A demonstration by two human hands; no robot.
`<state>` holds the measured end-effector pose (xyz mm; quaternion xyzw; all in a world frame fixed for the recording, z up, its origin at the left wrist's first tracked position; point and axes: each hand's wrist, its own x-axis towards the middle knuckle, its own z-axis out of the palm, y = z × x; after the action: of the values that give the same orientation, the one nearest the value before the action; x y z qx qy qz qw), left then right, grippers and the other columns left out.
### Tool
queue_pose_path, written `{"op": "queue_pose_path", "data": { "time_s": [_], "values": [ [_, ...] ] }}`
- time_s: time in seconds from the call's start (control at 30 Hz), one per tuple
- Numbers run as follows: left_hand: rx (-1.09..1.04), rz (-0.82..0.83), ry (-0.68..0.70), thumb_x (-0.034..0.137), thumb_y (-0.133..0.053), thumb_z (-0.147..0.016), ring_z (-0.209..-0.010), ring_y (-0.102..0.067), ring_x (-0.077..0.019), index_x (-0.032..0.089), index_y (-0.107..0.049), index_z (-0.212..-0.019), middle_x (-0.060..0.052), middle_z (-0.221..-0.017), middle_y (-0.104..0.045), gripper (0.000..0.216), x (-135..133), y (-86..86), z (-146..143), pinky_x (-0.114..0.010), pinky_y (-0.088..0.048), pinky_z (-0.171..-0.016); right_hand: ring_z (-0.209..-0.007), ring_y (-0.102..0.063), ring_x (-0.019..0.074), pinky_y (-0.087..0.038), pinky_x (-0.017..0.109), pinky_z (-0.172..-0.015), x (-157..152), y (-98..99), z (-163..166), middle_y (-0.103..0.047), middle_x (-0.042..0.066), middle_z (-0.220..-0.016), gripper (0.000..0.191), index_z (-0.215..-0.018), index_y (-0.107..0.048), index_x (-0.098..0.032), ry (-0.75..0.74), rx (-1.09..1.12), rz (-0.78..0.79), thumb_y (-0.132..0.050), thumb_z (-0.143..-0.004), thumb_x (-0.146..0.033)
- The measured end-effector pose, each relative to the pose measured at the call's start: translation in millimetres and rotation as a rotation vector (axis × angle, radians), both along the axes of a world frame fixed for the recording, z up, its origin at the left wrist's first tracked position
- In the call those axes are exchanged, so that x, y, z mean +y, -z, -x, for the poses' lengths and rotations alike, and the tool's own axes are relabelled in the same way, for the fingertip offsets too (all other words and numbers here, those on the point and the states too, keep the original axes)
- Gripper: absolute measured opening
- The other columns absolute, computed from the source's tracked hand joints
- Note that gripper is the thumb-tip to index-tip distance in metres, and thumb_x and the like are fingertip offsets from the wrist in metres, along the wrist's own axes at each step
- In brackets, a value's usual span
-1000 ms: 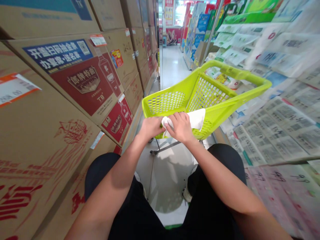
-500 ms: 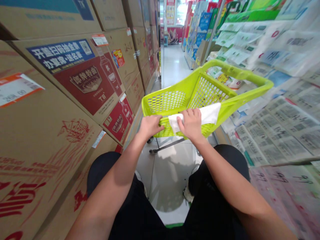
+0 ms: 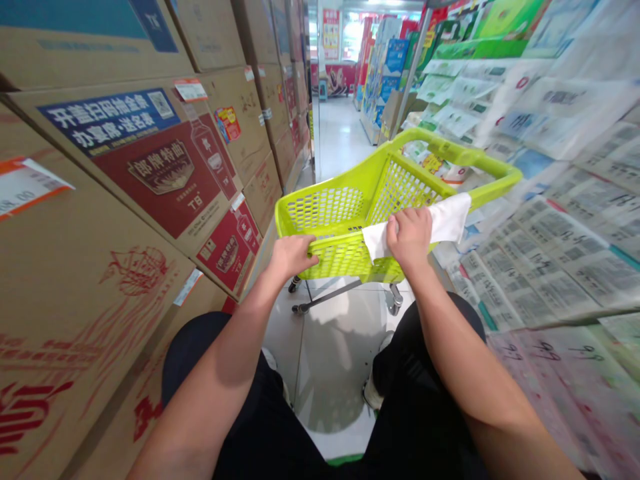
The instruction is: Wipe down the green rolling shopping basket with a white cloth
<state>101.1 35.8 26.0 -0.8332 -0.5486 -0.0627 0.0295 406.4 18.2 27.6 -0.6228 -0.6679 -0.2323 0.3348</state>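
A lime-green shopping cart (image 3: 345,200) with perforated basket walls stands across the aisle in front of my knees. My left hand (image 3: 294,256) is closed over the near rim of its basket, toward the left corner. A white cloth (image 3: 447,220) is draped over the same rim farther right. My right hand (image 3: 411,240) grips the cloth against the rim, fingers curled over the top and thumb at the left side. The cart's handle (image 3: 495,183) extends up and to the right of that hand, untouched.
Stacked cardboard cartons (image 3: 150,173) with price tags wall the left side. Packs of paper goods (image 3: 540,260) are piled along the right. Between them the tiled floor (image 3: 340,133) runs back to more shelves. A metal post (image 3: 413,73) rises beyond the cart.
My right hand has slid the cloth right along the rim, toward the handle. My left hand keeps its hold near the left corner. The view and cart have shifted slightly.
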Motion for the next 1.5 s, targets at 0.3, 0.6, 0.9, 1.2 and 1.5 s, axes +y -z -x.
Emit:
{"op": "queue_pose_path", "data": {
  "time_s": [0.3, 0.6, 0.9, 1.2, 1.5],
  "values": [
    [-0.066, 0.006, 0.098, 0.05, -0.058, -0.093, -0.111, -0.074, -0.0291, 0.028, -0.07, -0.117, -0.007, -0.119, -0.079, 0.035, -10, -1.4, -11, -0.034, -0.052, -0.08, -0.113, -0.049, 0.0332, -0.035, 0.052, -0.111, -28, 24.3, 107, -0.063, 0.015, -0.115, 0.044, -0.129, -0.065, -0.02, -0.371, -0.113, 0.166, -0.045, -0.105, -0.05],
    [0.019, -0.02, 0.026, 0.045, -0.061, -0.088, -0.109, -0.075, -0.032, 0.025, -0.071, -0.118, -0.009, -0.114, -0.08, 0.037, -3, -0.3, 0, -0.037, -0.053, -0.079, -0.103, -0.052, 0.0322, -0.038, 0.055, -0.108, -3, 6.9, 17, -0.063, 0.012, -0.099, 0.034, -0.096, -0.07, -0.022, -0.038, 0.011, -0.032, -0.041, -0.105, -0.036],
    [-0.047, 0.002, 0.054, 0.047, -0.061, -0.092, -0.11, -0.075, -0.0289, 0.027, -0.071, -0.118, -0.008, -0.116, -0.08, 0.034, -9, -1.5, -5, -0.034, -0.053, -0.081, -0.118, -0.05, 0.0356, -0.033, 0.058, -0.117, -33, 22.9, 92, -0.064, 0.016, -0.12, 0.044, -0.129, -0.064, -0.019, -0.342, -0.037, 0.119, -0.054, -0.1, -0.051],
    [0.009, -0.013, 0.071, 0.043, -0.062, -0.091, -0.109, -0.075, -0.0306, 0.024, -0.07, -0.12, -0.009, -0.118, -0.079, 0.036, -7, -1.0, 1, -0.036, -0.054, -0.082, -0.115, -0.052, 0.0311, -0.034, 0.051, -0.117, -18, 12.6, 48, -0.065, 0.015, -0.117, 0.035, -0.115, -0.071, -0.018, -0.118, -0.023, 0.045, -0.048, -0.105, -0.041],
    [-0.026, -0.024, 0.055, 0.043, -0.063, -0.09, -0.106, -0.075, -0.0302, 0.023, -0.071, -0.118, -0.008, -0.114, -0.08, 0.035, -8, 2.8, -7, -0.036, -0.053, -0.081, -0.117, -0.049, 0.0332, -0.033, 0.054, -0.118, -27, 15.4, 66, -0.063, 0.016, -0.116, 0.037, -0.12, -0.07, -0.016, -0.182, -0.048, 0.078, -0.049, -0.103, -0.042]
  ]
}}
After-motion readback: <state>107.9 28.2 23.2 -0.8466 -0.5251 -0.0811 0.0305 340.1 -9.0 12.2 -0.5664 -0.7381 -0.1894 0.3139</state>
